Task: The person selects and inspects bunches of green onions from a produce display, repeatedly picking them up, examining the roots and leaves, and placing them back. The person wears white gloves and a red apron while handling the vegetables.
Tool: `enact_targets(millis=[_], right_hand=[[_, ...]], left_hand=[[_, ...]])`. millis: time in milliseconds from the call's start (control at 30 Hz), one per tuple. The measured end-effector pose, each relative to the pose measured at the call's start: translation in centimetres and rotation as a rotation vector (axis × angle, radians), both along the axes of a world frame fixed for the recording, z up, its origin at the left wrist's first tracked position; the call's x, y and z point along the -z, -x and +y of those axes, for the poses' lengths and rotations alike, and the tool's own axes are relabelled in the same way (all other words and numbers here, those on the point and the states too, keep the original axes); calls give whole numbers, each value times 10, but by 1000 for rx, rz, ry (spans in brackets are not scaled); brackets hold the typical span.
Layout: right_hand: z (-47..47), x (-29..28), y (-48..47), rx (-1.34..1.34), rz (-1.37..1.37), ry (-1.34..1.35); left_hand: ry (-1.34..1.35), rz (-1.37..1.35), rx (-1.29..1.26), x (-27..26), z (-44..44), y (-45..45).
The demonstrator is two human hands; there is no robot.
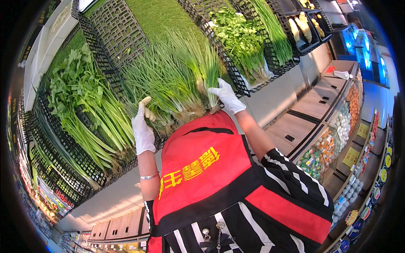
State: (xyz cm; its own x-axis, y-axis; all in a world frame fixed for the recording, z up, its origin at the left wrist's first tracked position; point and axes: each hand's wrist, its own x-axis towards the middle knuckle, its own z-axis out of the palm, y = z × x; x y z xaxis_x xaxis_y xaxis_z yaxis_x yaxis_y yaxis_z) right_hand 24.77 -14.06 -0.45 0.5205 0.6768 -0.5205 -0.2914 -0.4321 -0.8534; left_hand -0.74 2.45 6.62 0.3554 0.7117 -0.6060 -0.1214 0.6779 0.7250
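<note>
Green onions [167,79] with white stems and stringy roots lie in a wide heap in front of me. My left hand [144,125], in a white glove, is at the heap's left side, its fingers curled by the stems; whether it grips any is unclear. My right hand [225,96], also gloved, touches the right end of the heap, thumb and fingers around a small upright bunch of green onions [213,82]. The roots of that bunch hang near the red apron [202,155] that I wear.
Leafy celery [98,110] lies at the left beside black plastic mesh dividers [98,53]. Right of the heap are a bunch of leafy herbs [242,44], chives [277,38] and pale roots in black trays [303,28]. Wooden cabinets [292,132] and bins of eggs [340,126] stand further right.
</note>
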Motion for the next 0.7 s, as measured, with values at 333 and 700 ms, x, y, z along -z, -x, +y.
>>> enact_targets(millis=[333,700], right_hand=[[26,-53,17,-265,-118,-142],[77,-76,75,-512,551,-224]], left_hand=[[-5,-46,61,-17,-8,-12],[25,-97,-34,-22,-13,-24]])
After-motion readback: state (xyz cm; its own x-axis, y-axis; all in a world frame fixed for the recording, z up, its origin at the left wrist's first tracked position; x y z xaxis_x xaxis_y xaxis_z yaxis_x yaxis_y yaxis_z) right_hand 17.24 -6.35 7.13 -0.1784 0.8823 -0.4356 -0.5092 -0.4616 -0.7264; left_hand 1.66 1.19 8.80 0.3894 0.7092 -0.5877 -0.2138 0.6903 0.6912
